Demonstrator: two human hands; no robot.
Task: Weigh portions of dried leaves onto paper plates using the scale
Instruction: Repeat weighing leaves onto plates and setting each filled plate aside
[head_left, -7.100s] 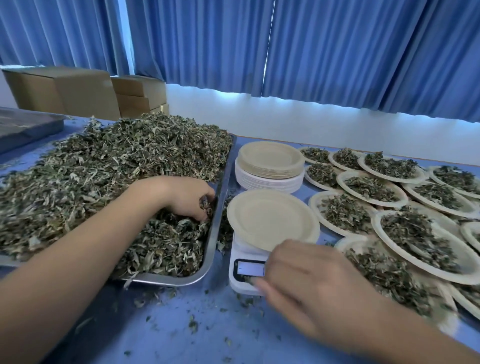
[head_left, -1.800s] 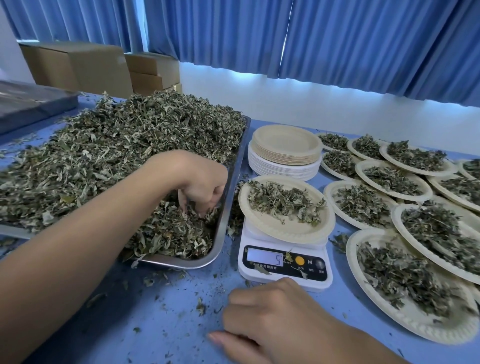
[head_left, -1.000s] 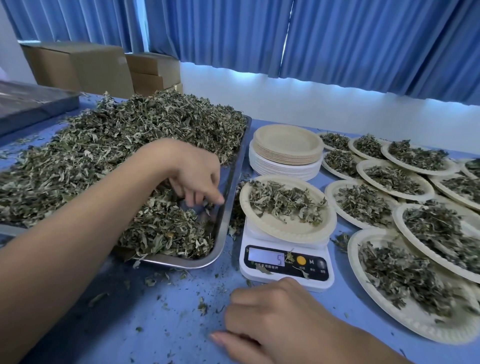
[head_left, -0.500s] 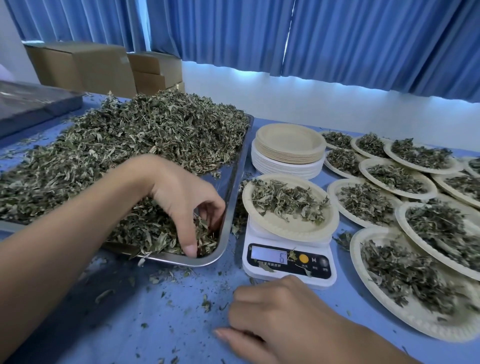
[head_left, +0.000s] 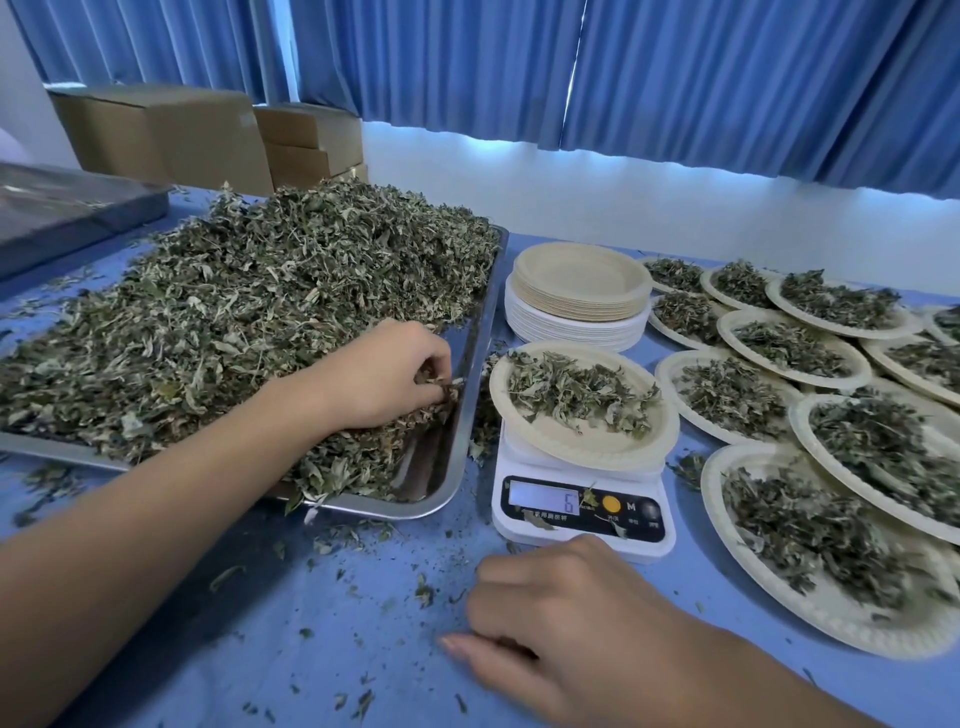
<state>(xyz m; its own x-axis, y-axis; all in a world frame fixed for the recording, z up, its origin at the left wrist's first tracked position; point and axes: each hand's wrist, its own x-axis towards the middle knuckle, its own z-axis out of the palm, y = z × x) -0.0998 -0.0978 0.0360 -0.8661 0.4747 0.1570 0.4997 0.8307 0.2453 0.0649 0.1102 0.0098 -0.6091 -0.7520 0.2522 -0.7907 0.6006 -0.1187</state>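
Note:
A big heap of dried leaves (head_left: 249, 312) fills a metal tray (head_left: 441, 499) on the left. My left hand (head_left: 384, 379) is in the tray's near right corner, fingers curled round a pinch of leaves. A white digital scale (head_left: 582, 512) stands right of the tray, its display showing 6. On it sits a paper plate (head_left: 587, 441) with a thin layer of leaves. My right hand (head_left: 561, 623) rests on the blue table in front of the scale, fingers loosely curled and holding nothing.
A stack of unused paper plates (head_left: 579, 296) stands behind the scale. Several filled plates (head_left: 831, 540) crowd the right side. Cardboard boxes (head_left: 166, 135) and a dark tray (head_left: 62, 213) sit at the back left. Leaf crumbs litter the blue table (head_left: 322, 623).
My left hand has drawn its fingers together on leaves in the tray corner. The scale reading went from 5 to 6. My right hand has stayed put.

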